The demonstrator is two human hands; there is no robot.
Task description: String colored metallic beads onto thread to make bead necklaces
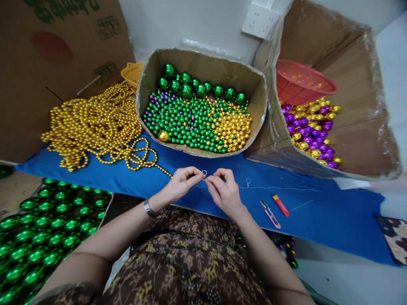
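My left hand [182, 183] pinches a thin white string between thumb and fingertips, and a small loop of it stands up there. Close beside it, my right hand [225, 191] pinches the same string. From between the hands the white string [286, 187] trails rightward over the blue cloth [197, 203], with another small loop partway along. A strand of gold beads [163, 170] runs from the left pile up to my left hand; whether it is tied to the string is hidden. Pink thread snips [270, 214], a red lighter [281, 206] and a thin needle-like piece [302, 205] lie to the right.
A cardboard box [259, 78] of green, gold and purple beads stands ahead. Gold bead strands [95, 120] are heaped left. The right box [359, 140] holds purple and gold beads and a red basket [305, 82]. Large green balls [47, 233] lie lower left; a phone [394, 237] lies far right.
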